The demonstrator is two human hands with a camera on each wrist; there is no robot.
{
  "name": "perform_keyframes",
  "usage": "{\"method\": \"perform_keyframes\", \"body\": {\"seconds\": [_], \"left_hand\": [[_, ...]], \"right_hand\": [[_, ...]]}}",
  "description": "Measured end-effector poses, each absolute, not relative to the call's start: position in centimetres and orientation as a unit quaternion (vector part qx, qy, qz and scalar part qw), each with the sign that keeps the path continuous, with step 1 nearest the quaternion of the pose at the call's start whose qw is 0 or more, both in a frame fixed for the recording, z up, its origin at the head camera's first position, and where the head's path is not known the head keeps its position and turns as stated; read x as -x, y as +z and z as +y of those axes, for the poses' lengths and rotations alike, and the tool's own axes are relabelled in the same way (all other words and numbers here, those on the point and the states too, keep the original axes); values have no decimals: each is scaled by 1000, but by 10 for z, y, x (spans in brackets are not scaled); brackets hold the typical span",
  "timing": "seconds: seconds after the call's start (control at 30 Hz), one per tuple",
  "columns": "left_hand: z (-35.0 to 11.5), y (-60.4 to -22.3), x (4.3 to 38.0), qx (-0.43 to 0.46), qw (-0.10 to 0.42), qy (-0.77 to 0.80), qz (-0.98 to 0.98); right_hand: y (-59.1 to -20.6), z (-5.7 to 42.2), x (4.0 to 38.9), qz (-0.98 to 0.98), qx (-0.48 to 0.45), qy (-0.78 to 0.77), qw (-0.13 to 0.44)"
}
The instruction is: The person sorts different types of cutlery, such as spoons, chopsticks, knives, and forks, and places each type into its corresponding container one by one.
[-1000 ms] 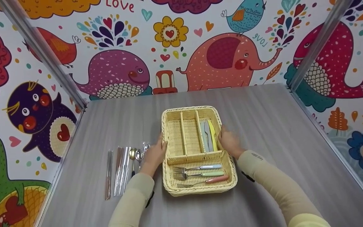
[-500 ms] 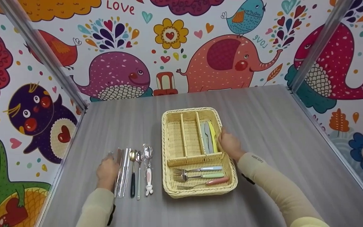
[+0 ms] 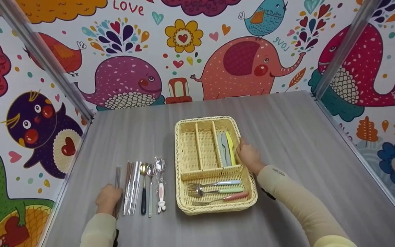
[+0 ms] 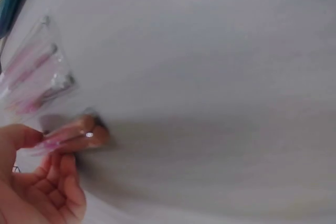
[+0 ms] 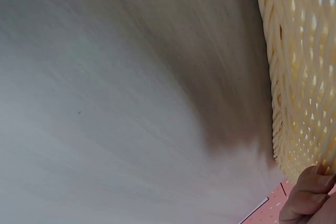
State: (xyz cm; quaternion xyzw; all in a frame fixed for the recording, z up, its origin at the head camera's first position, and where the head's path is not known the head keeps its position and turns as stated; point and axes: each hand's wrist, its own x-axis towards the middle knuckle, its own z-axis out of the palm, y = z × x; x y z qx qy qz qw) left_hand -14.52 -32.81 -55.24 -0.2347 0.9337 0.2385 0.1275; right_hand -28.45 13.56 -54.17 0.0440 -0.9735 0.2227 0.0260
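Observation:
At the far left of the row of cutlery, my left hand pinches a pair of chopsticks. The left wrist view shows the chopsticks' brown ends between thumb and fingers, low over the table. My right hand holds the right side of a wicker cutlery basket; in the right wrist view its curled fingers lie against the woven wall. Knives fill the basket's right back compartment, one with a yellow handle. Forks with blue, green and pink handles lie in the front compartment.
Beside the left hand lie wrapped chopsticks, a gold spoon with dark handle, a silver spoon and a wrapped rabbit-handled spoon. Printed walls with metal posts enclose the grey table.
My left hand has let go of the basket's left side and moved left across the spoons to the outermost chopsticks, which it now pinches. The right hand stays on the basket.

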Motion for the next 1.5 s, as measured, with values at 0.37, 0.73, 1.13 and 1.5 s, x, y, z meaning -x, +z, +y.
{"method": "perform_keyframes", "body": {"seconds": [0.37,0.73,1.13,1.5], "left_hand": [[-318,-533,163,220,98,238,941],[-226,-474,232,164,71,350,920],[-123,-481,265,139,50,377,915],[-99,-506,269,98,-6,358,929]], "right_hand": [[-544,135,285,-975,-47,210,61],[-547,134,286,-972,-59,215,69],[-546,134,285,-973,-51,214,67],[-547,135,284,-970,-55,222,79]]}}
